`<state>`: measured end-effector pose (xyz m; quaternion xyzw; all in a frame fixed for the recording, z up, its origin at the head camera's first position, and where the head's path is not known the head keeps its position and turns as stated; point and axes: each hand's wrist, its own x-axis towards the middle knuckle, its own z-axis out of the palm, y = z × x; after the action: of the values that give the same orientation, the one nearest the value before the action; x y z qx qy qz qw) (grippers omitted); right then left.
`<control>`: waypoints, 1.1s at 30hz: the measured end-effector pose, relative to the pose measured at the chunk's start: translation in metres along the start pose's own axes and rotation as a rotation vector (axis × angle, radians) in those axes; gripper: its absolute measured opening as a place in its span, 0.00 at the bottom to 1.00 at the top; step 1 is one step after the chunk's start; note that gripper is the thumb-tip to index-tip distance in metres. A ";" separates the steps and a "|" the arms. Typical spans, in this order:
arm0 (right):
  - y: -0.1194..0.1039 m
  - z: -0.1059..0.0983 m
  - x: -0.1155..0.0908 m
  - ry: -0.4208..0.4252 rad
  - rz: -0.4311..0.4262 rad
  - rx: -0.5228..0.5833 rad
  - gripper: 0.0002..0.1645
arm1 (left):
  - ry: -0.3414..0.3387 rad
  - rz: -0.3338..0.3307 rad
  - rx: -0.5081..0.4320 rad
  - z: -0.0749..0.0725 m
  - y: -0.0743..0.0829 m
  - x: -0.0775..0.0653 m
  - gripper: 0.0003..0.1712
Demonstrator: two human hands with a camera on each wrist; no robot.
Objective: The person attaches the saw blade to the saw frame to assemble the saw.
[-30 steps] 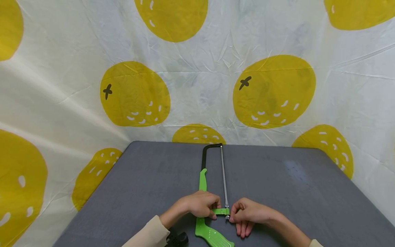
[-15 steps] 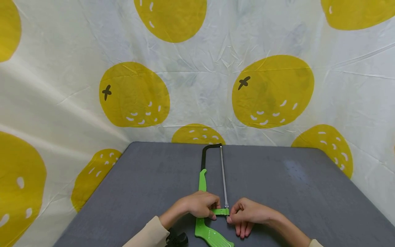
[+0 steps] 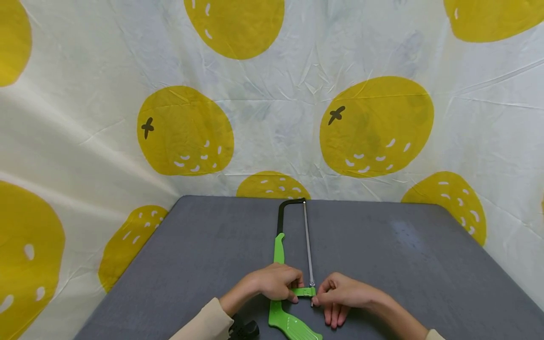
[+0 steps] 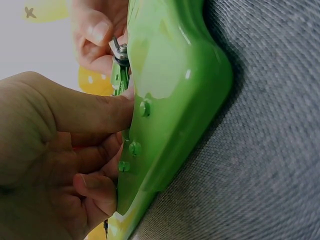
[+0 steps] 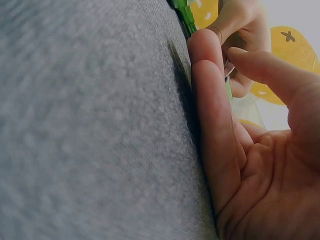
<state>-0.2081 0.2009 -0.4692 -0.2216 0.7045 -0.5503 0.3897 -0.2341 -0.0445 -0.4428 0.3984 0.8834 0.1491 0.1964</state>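
A hacksaw (image 3: 278, 250) with a green handle and a black front frame lies on the grey table, its blade (image 3: 308, 241) along the right side. My left hand (image 3: 275, 281) grips the green frame just ahead of the handle, with the thumb by the short green crosspiece (image 3: 304, 292). At the blade's near end, my right hand (image 3: 346, 293) pinches a small metal wing nut (image 3: 312, 303) between thumb and index finger. The left wrist view shows the wing nut (image 4: 120, 50) beside the right fingertips. In the right wrist view the other right fingers (image 5: 215, 115) extend along the table surface.
The grey table (image 3: 221, 236) reaches back to a white cloth (image 3: 276, 137) printed with yellow fruit. A black object (image 3: 244, 328) sits beside the left sleeve (image 3: 206, 321) at the front.
The right thumb and index finger have shifted slightly left over the wing nut, and one wing now points toward the front. The left hand and the hacksaw hold their place.
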 end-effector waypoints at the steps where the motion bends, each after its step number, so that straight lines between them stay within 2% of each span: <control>1: 0.000 -0.001 0.000 -0.006 -0.003 0.000 0.16 | 0.001 0.000 0.001 0.000 0.000 0.000 0.09; 8: 0.004 -0.005 -0.001 -0.053 -0.026 0.041 0.17 | 0.006 -0.004 0.009 0.000 0.000 0.000 0.10; 16: 0.004 -0.005 -0.001 -0.066 -0.032 0.054 0.17 | 0.006 -0.002 0.007 0.000 0.001 0.001 0.10; 33: 0.002 -0.003 -0.002 -0.057 -0.016 0.085 0.08 | 0.002 -0.010 0.015 -0.001 0.002 0.001 0.10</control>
<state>-0.2095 0.2044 -0.4699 -0.2260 0.6671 -0.5765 0.4141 -0.2340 -0.0426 -0.4419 0.3953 0.8867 0.1417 0.1934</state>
